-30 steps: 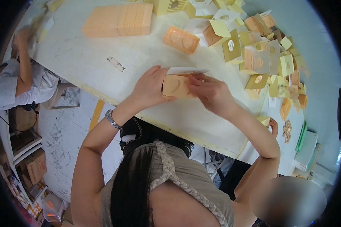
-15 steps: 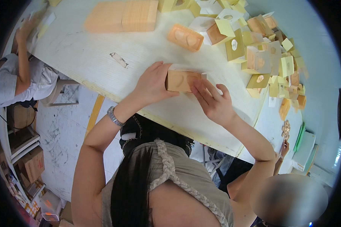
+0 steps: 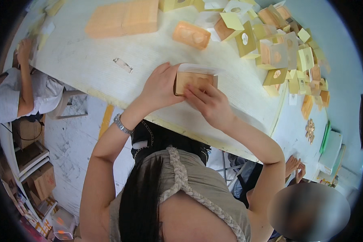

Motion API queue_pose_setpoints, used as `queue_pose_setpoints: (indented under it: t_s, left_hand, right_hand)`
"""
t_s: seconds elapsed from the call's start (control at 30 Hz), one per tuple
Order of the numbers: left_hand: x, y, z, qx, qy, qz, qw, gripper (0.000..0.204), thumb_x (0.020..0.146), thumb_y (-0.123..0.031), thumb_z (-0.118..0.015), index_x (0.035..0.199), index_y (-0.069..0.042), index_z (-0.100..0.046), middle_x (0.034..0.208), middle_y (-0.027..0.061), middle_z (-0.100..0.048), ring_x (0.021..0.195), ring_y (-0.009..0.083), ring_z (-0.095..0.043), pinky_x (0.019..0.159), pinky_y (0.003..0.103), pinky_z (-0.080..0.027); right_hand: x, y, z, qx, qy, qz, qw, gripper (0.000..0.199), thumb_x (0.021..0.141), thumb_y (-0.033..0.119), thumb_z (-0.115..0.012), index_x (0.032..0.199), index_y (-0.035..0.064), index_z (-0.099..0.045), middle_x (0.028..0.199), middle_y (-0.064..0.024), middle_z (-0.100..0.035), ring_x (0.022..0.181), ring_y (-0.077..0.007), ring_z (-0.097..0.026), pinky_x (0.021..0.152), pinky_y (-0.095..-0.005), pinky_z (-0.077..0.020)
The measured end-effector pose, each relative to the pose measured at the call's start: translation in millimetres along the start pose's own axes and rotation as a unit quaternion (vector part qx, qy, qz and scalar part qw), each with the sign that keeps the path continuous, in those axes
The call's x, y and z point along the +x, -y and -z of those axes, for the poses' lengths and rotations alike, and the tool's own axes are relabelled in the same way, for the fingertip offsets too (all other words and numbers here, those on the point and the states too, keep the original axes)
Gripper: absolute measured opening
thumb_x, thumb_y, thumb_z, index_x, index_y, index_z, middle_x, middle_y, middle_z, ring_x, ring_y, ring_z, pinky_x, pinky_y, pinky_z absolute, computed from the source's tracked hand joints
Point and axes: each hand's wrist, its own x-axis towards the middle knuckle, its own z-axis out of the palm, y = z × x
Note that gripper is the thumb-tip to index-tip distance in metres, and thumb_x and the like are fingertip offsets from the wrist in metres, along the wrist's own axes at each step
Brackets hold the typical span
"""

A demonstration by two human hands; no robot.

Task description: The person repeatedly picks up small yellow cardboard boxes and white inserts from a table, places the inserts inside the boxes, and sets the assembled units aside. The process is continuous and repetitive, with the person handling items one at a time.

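Note:
My left hand wraps the left side of a small open box, white inside, and holds it just above the near part of the table. A tan insert tray with rounded hollows sits inside the box. The fingers of my right hand, stretched out and slightly bent, press down on the tray. They partly cover its middle and near edge. Beyond the box lies a loose orange-tan tray with two round hollows.
A long stack of nested tan trays lies at the far left. Many yellow-green boxes crowd the far right. A torn paper label sticks to the tabletop. Co-workers' hands show at left and right, near a gold cluster.
My right hand has moved left across the box, its fingers now over the tray's middle. The box's white back flap shows more. The right-hand co-worker's hands have drawn away from the gold cluster.

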Motion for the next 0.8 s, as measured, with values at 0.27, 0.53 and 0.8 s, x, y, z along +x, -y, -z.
queue_pose_setpoints:
  t_s: [0.27,0.53,0.8]
  left_hand:
    - [-0.8,-2.3,-5.2,-0.001,-0.024,-0.015,1.0,0.069,0.057,-0.028,-0.089,0.109,0.0,-0.053,0.102,0.0189,-0.059,0.105,0.0403,-0.054,0.092,0.046,-0.046]
    - [-1.7,-3.4,-4.2,-0.009,-0.022,0.002,1.0,0.067,0.056,-0.027,-0.09,0.103,0.0,-0.051,0.1,0.0204,-0.058,0.104,0.0419,-0.054,0.096,0.045,-0.045]
    - [-0.4,2.4,-3.4,0.006,0.004,0.008,1.0,0.069,0.056,-0.032,-0.09,0.1,0.004,-0.051,0.104,0.0236,-0.058,0.107,0.0436,-0.053,0.1,0.046,-0.043]
  right_hand:
    - [-10.3,4.2,7.0,-0.02,0.008,-0.036,0.999,0.033,0.068,0.007,-0.063,0.1,0.0,-0.066,0.105,-0.0119,-0.066,0.084,-0.023,-0.06,0.072,-0.0314,-0.0541]
    - [2.0,-12.2,24.5,0.049,0.078,-0.109,0.99,0.012,0.073,0.006,-0.064,0.084,0.0048,-0.061,0.086,-0.0082,-0.063,0.08,-0.0268,-0.062,0.068,-0.0355,-0.0542]
    - [21.8,-24.6,27.4,0.081,0.167,-0.081,0.979,0.008,0.075,0.003,-0.063,0.082,0.0052,-0.064,0.085,-0.01,-0.064,0.081,-0.0288,-0.065,0.069,-0.0377,-0.0558]
